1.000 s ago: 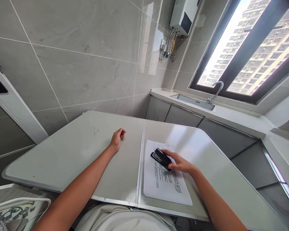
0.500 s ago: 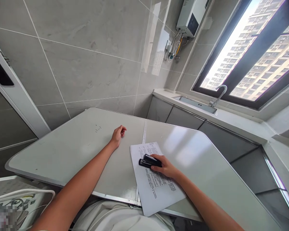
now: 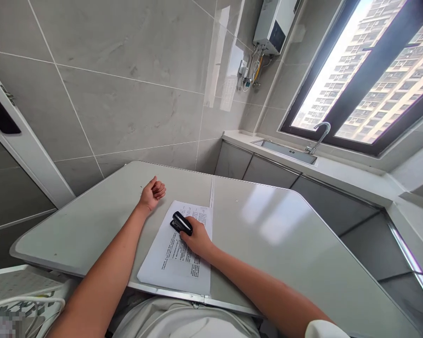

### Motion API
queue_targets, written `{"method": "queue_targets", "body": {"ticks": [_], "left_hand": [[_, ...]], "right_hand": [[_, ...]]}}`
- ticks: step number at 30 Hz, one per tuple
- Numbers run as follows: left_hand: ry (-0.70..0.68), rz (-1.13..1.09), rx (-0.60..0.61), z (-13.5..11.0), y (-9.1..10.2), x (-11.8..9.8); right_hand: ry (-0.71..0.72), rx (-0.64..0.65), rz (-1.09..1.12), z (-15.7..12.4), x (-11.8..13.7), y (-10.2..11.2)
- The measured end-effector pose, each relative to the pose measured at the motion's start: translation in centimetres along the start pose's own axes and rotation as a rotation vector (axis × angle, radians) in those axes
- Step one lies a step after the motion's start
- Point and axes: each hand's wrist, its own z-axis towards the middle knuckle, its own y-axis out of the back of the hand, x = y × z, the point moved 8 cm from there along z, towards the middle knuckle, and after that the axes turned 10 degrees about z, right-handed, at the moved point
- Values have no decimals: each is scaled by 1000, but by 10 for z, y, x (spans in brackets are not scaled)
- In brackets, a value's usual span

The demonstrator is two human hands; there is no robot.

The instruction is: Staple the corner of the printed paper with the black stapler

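My right hand (image 3: 199,237) grips a black stapler (image 3: 182,223), its fingers over the rear half. The stapler lies over the upper part of a white printed paper (image 3: 165,276), its jaw end pointing left and slightly up. Under the hand, part of the print is hidden. My left hand (image 3: 152,193) rests on the table left of the paper's top edge, apart from it. Its fingers are curled into a loose fist, and nothing shows in them. Beside that wrist a few tiny dark bits (image 3: 141,188) are partly visible on the table.
The light folding table (image 3: 268,272) has a seam down its middle and a metal front edge. A white bin-like container with cables (image 3: 28,303) stands at lower left. Behind on the right are a counter (image 3: 352,180), a sink (image 3: 285,151) and a faucet (image 3: 319,138).
The paper has slid left and turned, and its near end now lies on the table. My right hand has moved left with the stapler. My left hand has shifted left toward the dark bits, staying curled.
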Motion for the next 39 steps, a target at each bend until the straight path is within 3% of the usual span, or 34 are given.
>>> {"method": "queue_targets", "body": {"ticks": [3, 7, 10, 11, 14, 18, 21, 25, 33, 36, 39], "left_hand": [[-49, 15, -108, 2, 18, 1], [-39, -15, -109, 6, 23, 12], [-22, -38, -101, 8, 24, 17], [-17, -46, -98, 8, 24, 18], [-35, -73, -73, 7, 20, 16], [-98, -95, -11, 2, 9, 7], [-113, -111, 6, 0, 3, 6], [-88, -95, 39, 0, -2, 10], [-91, -88, 29, 1, -2, 14], [-88, -94, 23, 0, -4, 14], [-85, -104, 6, 0, -3, 14]], "right_hand": [[12, 28, 9, 15, 3, -17], [24, 36, 39, 24, 4, -29], [93, 82, 122, 34, 5, -13], [127, 64, 125, 39, 4, 4], [229, -231, -157, 51, -12, 92], [4, -654, -419, 44, -71, 213], [-95, -723, -440, 34, -105, 250], [-102, -649, -465, 39, -120, 246], [-6, -536, -470, 50, -110, 223], [62, -486, -429, 58, -98, 203], [140, -434, -373, 81, -78, 168]]}}
